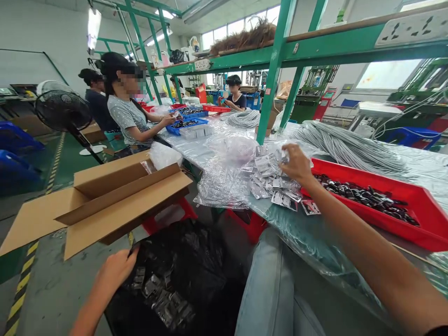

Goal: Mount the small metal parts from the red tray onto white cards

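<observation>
My left hand is closed on the rim of a black plastic bag, holding it beside my knee. Inside the bag lie several small shiny packets. Over the table, my right hand reaches to a loose heap of small clear packets with printed cards in them. Its fingers curl around a clear packet at the top of the heap; its contents are hard to make out. Below that hand, a few packets lie near the table edge.
A red tray of small dark parts stands right of the heap. Crumpled clear bags lie left. Behind are a coil of grey cable and a green post. An open cardboard box stands left. Co-workers sit along the table.
</observation>
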Demonstrator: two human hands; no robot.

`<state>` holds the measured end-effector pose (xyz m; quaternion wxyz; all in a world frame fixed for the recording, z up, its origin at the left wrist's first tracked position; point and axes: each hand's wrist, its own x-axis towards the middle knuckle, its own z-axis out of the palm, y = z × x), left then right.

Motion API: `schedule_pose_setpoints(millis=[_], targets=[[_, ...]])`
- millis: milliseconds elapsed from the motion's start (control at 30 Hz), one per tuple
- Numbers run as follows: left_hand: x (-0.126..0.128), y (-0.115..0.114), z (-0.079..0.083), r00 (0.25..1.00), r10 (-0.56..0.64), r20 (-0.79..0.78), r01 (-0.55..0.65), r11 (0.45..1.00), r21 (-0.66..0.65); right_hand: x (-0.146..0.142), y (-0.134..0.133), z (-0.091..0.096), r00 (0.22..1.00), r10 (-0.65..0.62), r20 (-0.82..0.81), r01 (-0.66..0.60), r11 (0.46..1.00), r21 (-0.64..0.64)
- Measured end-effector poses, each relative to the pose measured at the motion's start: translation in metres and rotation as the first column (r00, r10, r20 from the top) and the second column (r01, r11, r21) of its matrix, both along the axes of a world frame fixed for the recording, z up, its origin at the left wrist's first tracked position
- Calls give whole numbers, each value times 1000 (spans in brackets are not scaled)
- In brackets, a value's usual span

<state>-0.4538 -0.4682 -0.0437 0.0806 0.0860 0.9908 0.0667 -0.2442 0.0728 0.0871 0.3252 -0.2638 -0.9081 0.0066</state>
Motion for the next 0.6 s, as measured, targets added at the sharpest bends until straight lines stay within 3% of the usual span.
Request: schedule_pose_setpoints(millis=[67, 167, 233, 300, 367, 400, 467, 533, 567, 600], targets=[[9, 7, 9, 999, -42, 17, 43, 997, -65, 11, -18, 19, 966, 86, -244, -83, 996, 23], [22, 21, 22, 998, -60, 33, 64, 989, -131, 31, -70, 44, 807, 312, -501, -275, 950, 147], [28, 28, 26, 998, -50, 45, 56, 988, -147, 44, -117, 51, 688, 432, -583, -411, 894, 177], [30, 31, 25, 998, -30, 63, 39, 987, -158, 55, -171, 47, 556, 506, -659, -531, 827, 186], [29, 31, 21, 998, -5, 65, 16, 986, -166, 62, -228, 28, 506, 462, -729, -626, 778, 58], [29, 30, 19, 998, 5, 59, 5, 986, -167, 62, -257, 13, 516, 447, -730, -693, 719, -49], [27, 29, 17, 999, 22, 47, -14, 986, -167, 54, -313, -26, 429, 472, -770, -822, 557, -116], [26, 27, 18, 998, 31, 45, -23, 986, -166, 35, -361, -73, 315, 552, -772, -917, 387, -98], [25, 26, 19, 998, 35, 49, -27, 986, -167, 21, -381, -98, 312, 586, -748, -939, 313, -146], [24, 26, 20, 998, 40, 53, -30, 985, -170, 7, -398, -122, 374, 609, -700, -927, 263, -266]])
